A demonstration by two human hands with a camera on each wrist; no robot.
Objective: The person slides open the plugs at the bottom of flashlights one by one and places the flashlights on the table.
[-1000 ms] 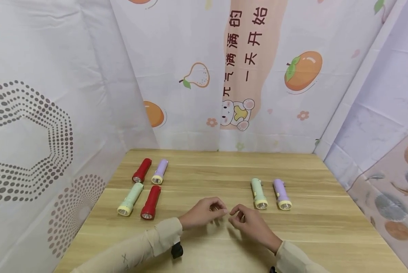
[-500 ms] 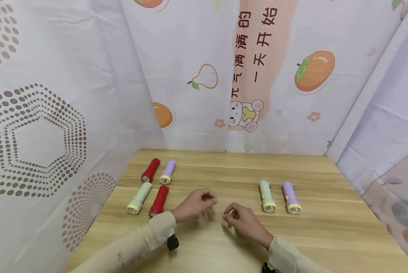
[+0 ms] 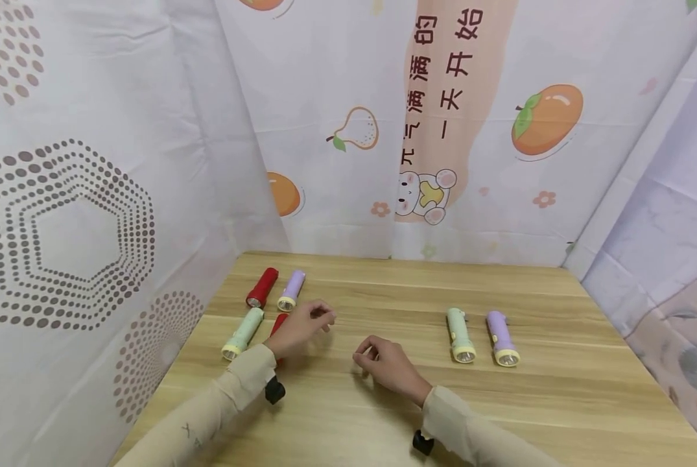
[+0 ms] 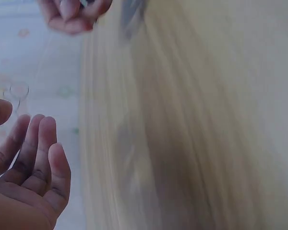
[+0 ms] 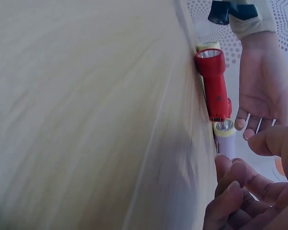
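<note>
Fingers are loosely curled on left hand (image 3: 300, 327) and right hand (image 3: 391, 366), nothing held. Nearer red flashlight (image 5: 214, 88) is probably best gripped mid-barrel.

The person wears long sleeves of a pale cream, nearly beige cloth. The left sleeve (image 3: 220, 395) has creases near the wrist, and on its forearm there is a small dark X-shaped mark (image 3: 187, 428), with another dark sign beside it, too small to be read. The right sleeve (image 3: 459, 421) is of the same colour, with a fold line behind its cuff. Below each cuff sits a small black device, one at the left wrist (image 3: 275, 390) and one at the right wrist (image 3: 423, 443). The hands (image 3: 301, 329) are bare.
</note>
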